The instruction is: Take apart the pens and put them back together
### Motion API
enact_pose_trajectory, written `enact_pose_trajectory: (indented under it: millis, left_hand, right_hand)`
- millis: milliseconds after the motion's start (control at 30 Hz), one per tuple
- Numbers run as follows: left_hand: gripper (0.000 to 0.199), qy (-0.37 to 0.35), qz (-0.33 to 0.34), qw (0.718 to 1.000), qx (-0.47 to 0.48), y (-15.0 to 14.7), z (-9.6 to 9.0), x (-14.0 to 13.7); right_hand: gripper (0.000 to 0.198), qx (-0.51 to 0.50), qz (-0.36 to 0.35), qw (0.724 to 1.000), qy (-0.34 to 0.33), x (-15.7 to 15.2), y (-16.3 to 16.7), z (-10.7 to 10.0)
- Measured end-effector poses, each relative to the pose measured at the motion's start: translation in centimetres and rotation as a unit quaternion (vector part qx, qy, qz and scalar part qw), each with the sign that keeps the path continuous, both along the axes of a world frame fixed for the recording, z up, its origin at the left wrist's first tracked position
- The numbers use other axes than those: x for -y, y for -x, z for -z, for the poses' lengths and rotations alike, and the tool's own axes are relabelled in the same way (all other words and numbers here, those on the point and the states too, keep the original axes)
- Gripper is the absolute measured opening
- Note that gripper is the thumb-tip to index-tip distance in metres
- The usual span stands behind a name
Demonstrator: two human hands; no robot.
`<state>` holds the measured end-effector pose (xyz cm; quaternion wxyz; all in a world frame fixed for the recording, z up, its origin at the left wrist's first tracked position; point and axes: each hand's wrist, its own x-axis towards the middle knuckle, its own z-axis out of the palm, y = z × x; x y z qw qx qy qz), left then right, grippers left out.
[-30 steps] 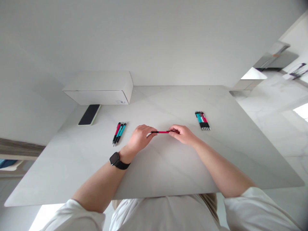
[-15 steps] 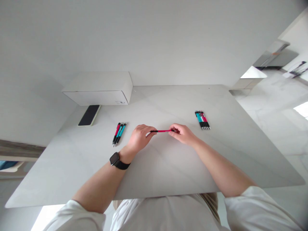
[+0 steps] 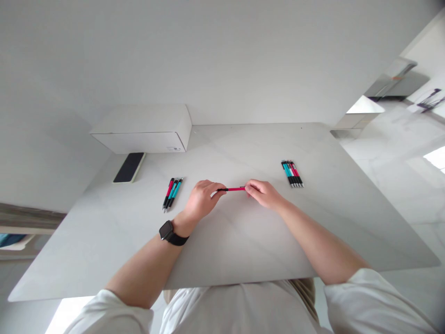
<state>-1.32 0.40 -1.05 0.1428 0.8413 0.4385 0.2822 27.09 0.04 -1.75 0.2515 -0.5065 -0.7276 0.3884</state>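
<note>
A red pen (image 3: 235,189) lies level between my two hands, over the middle of the table. My left hand (image 3: 204,197), with a black watch on its wrist, pinches the pen's black grip end. The fingers of my right hand (image 3: 262,192) are closed around the other end and hide its tip. Left of my left hand lie several pens (image 3: 172,195), red and teal with black grips, side by side. A tidy row of several pens (image 3: 292,174), teal, white and red, rests beyond my right hand.
A white box (image 3: 142,134) stands at the back left against the wall. In front of it lies a dark-screened phone (image 3: 129,167). The pale marble-patterned table (image 3: 250,246) has its right edge beside an open floor.
The fingers of my right hand have shifted on the pen's end, now covering more of it. My left hand keeps its pinch in the same place.
</note>
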Motion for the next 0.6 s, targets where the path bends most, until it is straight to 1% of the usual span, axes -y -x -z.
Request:
enact_pose_trajectory:
  millis: [33, 167, 333, 467, 533, 600]
  left_hand:
    - [0.022, -0.001, -0.001, 1.000, -0.001, 0.00, 0.00, 0.00]
    - [0.023, 0.000, -0.006, 1.000, -0.006, -0.01, -0.05, -0.01]
    - [0.023, 0.001, -0.005, 1.000, -0.010, -0.06, -0.02, 0.01]
    - [0.021, -0.007, -0.007, 1.000, -0.005, -0.02, 0.33, -0.07]
    - [0.020, -0.015, -0.007, 1.000, 0.003, 0.02, 0.57, -0.15]
    - [0.019, -0.021, -0.004, 1.000, 0.008, 0.05, 0.74, -0.22]
  right_hand:
    - [0.037, 0.004, -0.002, 1.000, -0.002, 0.02, 0.00, -0.01]
    - [0.030, -0.005, 0.003, 1.000, -0.021, 0.06, -0.04, 0.00]
    - [0.037, 0.008, 0.004, 1.000, -0.011, 0.00, -0.14, 0.19]
    - [0.028, -0.005, 0.015, 0.999, -0.032, -0.08, -0.12, 0.26]
    - [0.029, -0.007, 0.015, 0.999, -0.031, -0.11, -0.12, 0.21]
    - [0.034, 0.001, 0.006, 1.000, -0.021, -0.10, -0.15, 0.14]
